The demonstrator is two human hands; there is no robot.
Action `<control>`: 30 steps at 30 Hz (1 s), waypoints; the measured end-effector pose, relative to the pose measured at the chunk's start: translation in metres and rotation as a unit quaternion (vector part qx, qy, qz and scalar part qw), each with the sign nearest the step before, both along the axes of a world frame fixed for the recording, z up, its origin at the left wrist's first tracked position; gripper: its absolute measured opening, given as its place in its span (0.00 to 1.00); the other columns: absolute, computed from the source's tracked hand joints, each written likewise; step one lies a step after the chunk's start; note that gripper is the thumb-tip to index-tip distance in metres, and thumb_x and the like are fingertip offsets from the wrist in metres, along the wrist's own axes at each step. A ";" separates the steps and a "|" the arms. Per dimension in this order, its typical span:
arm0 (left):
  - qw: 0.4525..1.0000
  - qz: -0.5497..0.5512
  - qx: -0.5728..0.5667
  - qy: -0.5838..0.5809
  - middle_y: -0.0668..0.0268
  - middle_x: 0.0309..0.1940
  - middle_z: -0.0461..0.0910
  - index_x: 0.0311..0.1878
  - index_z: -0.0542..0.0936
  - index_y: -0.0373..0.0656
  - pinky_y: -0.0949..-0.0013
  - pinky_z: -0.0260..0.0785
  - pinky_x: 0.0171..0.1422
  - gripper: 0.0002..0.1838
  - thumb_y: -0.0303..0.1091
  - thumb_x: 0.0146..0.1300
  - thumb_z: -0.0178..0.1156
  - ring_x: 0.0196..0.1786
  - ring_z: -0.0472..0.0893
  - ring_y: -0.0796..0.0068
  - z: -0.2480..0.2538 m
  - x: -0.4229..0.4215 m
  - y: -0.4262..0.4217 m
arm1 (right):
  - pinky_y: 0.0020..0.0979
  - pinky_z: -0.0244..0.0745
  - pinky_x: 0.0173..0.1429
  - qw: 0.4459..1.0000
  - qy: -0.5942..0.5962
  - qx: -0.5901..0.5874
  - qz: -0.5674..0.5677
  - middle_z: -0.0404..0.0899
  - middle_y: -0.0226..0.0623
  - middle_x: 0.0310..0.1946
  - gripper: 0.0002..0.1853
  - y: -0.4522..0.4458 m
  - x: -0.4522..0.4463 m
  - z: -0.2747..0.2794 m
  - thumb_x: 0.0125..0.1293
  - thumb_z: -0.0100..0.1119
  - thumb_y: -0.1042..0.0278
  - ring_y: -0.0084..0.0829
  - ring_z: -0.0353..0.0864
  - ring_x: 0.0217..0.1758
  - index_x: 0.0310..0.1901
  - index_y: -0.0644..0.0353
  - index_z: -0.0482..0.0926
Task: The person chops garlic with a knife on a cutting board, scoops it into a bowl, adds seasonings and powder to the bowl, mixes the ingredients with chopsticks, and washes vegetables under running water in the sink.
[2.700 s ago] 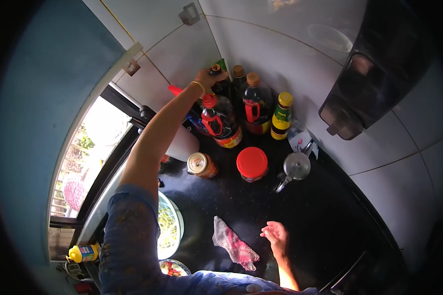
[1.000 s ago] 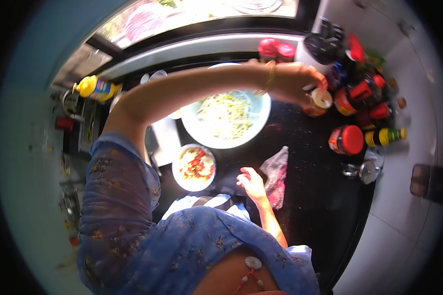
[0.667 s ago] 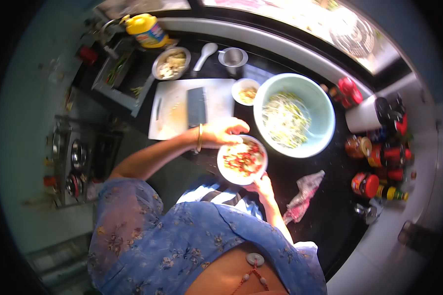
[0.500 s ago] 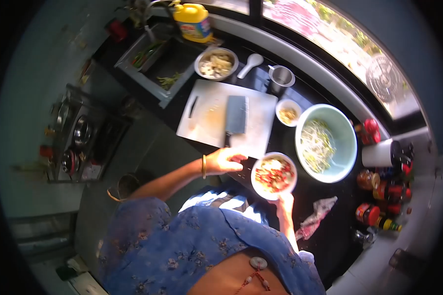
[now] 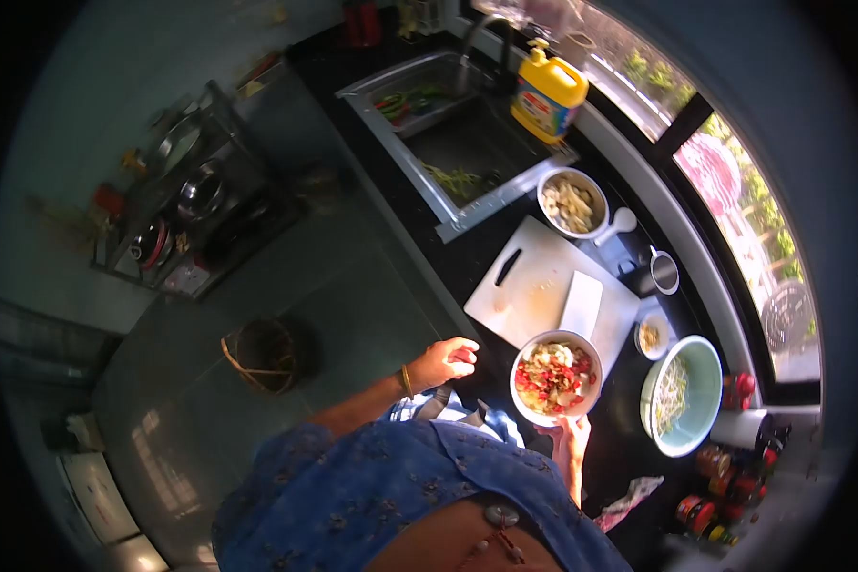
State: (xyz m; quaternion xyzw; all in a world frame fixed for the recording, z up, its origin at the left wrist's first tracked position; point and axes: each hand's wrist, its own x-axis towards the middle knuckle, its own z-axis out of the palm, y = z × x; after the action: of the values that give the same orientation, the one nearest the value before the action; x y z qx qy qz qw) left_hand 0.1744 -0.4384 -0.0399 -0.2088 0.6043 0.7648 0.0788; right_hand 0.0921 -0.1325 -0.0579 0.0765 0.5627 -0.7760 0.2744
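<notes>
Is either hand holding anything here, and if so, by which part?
The right hand holds the bowl of chopped red and pale food by its near side, at the rim. The left hand visibly holds nothing.

Daylight is admitted through the black-framed window [image 5: 734,200] at the upper right, where the outdoor view is partly washed out. The round white bowl of chopped red and pale food [image 5: 516,383] is brightly lit, and glare is thrown off the broad metal knife blade [image 5: 582,305]. The dark metal shelf rack [image 5: 135,278] is left dim and soft. Straight lines are bent by wide-angle distortion, and the corners are blackened.
</notes>
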 end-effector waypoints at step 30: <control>0.798 0.587 0.097 0.091 0.61 0.52 0.74 0.62 0.63 0.38 0.62 0.76 0.52 0.31 0.35 0.58 0.63 0.53 0.77 0.69 0.070 0.235 -0.434 | 0.28 0.78 0.23 0.749 0.003 -0.015 0.662 0.80 0.52 0.30 0.20 -0.748 0.077 0.078 0.53 0.46 0.79 0.38 0.82 0.22 0.50 0.77 0.66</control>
State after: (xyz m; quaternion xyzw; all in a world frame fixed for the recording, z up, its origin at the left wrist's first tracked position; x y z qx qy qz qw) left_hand 0.4092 -0.8721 0.0304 -0.4442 0.2931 0.7344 -0.4212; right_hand 0.1691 -0.8807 0.0201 -0.3215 0.4618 -0.4083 0.7188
